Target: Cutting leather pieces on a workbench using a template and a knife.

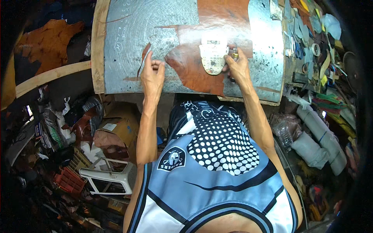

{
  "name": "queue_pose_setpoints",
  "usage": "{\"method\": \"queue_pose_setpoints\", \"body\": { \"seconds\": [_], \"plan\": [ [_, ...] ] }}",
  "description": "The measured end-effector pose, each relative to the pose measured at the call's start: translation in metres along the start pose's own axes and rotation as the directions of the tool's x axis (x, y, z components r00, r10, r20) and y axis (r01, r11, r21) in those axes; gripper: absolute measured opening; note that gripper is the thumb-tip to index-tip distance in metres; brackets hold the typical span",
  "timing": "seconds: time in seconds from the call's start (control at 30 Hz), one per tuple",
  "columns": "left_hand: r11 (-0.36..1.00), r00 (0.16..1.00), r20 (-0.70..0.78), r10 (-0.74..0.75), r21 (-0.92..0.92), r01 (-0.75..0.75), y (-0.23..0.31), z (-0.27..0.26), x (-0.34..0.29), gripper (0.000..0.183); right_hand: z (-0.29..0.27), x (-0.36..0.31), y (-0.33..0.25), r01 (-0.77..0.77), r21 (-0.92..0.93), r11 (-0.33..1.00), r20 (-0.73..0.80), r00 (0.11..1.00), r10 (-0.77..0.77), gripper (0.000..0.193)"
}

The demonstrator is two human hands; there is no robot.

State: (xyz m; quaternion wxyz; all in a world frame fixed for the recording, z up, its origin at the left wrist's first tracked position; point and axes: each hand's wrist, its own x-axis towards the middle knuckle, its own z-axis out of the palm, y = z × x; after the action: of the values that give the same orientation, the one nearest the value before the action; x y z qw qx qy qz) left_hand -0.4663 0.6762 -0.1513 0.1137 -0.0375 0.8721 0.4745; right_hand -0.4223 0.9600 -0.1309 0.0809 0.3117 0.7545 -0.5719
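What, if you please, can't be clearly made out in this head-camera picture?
- Head view: most of the small dark object in the right hand; the fingers cover it.
- Head view: the markings on the pale template; too small and washed out by glare.
- Head view: the far end of the brown leather; the upper edge cuts it off.
- Head view: whether the left hand touches the thin strip; overlap from above hides any contact.

Pale, rounded template [212, 58] lies on brown leather [190, 64].
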Motion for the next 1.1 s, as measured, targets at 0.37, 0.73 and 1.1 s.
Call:
{"method": "queue_pose_setpoints", "body": {
  "seconds": [0.37,0.73,1.1],
  "plan": [
    [0.782,0.805,0.247,0.540,0.206,-0.588,0.009,0.032,0.069,0.089,0.052,0.021,-0.035,0.113,-0.186,0.976,-0.071,0.989,-0.128,0.035],
    [0.684,0.703,0.248,0.666,0.171,-0.709,-0.009,0.030,0.059,0.088,0.058,0.013,-0.034,0.122,-0.497,0.859,-0.137,0.967,-0.217,0.040],
    [0.826,0.842,0.113,0.528,-0.297,-0.478,-0.015,0.025,0.072,0.068,0.037,-0.006,-0.008,0.045,-0.268,0.962,-0.132,0.988,-0.083,0.051]
  ]
}}
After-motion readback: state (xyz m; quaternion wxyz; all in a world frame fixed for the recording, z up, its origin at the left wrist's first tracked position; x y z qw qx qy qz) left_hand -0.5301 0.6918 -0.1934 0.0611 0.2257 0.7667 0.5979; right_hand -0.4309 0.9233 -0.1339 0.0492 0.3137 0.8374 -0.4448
